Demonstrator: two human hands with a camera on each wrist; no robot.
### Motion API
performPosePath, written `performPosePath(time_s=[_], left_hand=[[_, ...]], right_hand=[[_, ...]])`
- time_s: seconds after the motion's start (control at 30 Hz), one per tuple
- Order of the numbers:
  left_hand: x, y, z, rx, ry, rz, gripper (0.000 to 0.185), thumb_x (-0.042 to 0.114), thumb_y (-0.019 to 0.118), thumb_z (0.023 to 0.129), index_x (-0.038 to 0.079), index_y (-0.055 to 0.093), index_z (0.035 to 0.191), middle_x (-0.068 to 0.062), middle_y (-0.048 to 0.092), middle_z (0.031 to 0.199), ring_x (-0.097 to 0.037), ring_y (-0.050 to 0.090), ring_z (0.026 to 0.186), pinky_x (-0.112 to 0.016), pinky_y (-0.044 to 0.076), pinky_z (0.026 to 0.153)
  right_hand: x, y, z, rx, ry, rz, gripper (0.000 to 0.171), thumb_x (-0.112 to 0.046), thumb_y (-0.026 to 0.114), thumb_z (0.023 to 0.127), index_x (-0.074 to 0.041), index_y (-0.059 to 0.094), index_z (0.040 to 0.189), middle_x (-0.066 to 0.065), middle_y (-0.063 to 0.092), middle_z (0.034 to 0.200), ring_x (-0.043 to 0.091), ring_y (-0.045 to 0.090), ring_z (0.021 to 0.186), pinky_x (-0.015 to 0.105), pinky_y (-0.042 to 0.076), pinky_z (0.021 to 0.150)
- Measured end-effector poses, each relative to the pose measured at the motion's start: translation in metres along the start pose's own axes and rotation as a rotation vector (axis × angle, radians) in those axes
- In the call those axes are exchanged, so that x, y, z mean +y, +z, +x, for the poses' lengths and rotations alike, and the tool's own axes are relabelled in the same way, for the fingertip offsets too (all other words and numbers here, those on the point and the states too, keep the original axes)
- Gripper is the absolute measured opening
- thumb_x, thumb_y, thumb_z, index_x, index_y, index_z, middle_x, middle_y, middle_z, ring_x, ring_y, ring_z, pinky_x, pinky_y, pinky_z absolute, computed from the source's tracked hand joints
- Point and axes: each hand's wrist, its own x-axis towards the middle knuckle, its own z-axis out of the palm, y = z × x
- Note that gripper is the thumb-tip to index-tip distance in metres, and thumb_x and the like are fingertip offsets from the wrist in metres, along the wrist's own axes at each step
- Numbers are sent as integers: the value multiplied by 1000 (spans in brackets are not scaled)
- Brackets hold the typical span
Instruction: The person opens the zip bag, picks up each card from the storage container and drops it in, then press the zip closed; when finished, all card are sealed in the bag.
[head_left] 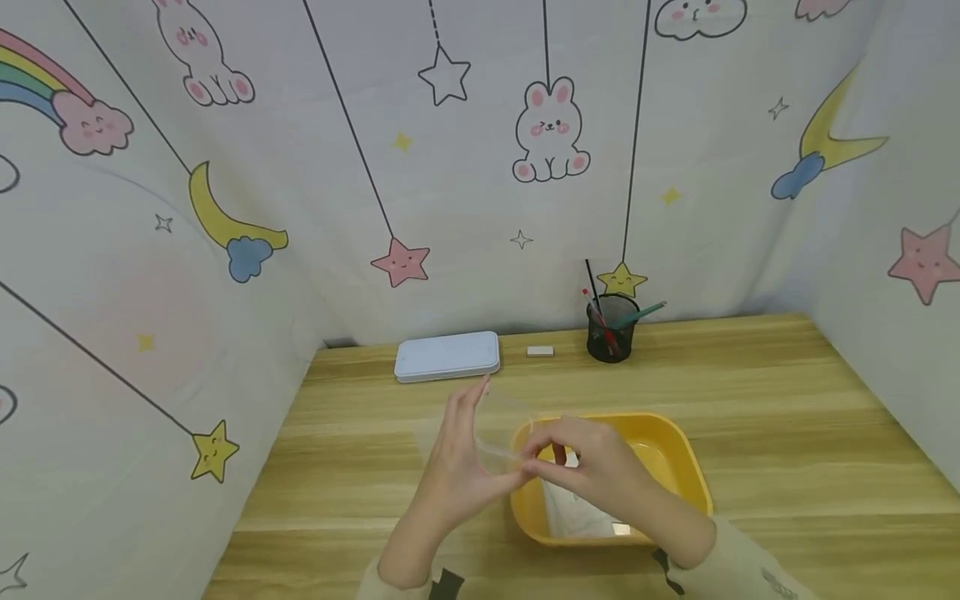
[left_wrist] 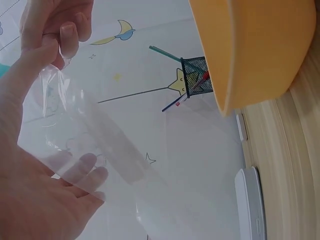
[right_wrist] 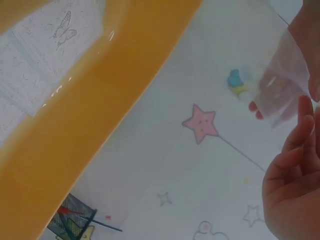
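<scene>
A clear plastic bag (head_left: 501, 423) is held up between both hands over the left end of a yellow tray (head_left: 678, 442). My left hand (head_left: 463, 446) stands upright with straight fingers laid against the film. In the left wrist view its fingers (left_wrist: 82, 170) show through the clear bag (left_wrist: 107, 137). My right hand (head_left: 592, 467) pinches the bag's edge with curled fingertips, as also shows in the left wrist view (left_wrist: 55, 27). In the right wrist view the film (right_wrist: 282, 85) hangs above my right hand (right_wrist: 292, 195). A printed white sheet (head_left: 577, 512) lies in the tray.
A pale blue flat case (head_left: 447, 356), a small white eraser (head_left: 540, 351) and a black mesh pen cup (head_left: 611, 329) stand along the back of the wooden desk (head_left: 787, 433). Cartoon-printed cloth walls close in the desk on three sides.
</scene>
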Motion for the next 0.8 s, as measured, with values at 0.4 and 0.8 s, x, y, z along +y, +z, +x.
performPosePath(time_s=[0.4, 0.8], left_hand=[[-6, -8, 1, 16, -53, 46, 108, 50, 88, 61, 15, 32, 147, -5, 42, 135, -17, 42, 123, -38, 36, 105], [-7, -10, -3, -32, -113, 63, 116, 57, 85, 60, 26, 23, 153, -3, 38, 139, -18, 40, 124, -41, 34, 105]], right_hand=[[24, -28, 3, -184, 349, -250, 12, -35, 62, 94, -26, 70, 94, -20, 59, 76, 4, 49, 59, 22, 44, 51], [61, -24, -22, -641, 602, -459, 52, -46, 82, 71, -15, 66, 110, -4, 59, 83, 11, 54, 72, 34, 48, 62]])
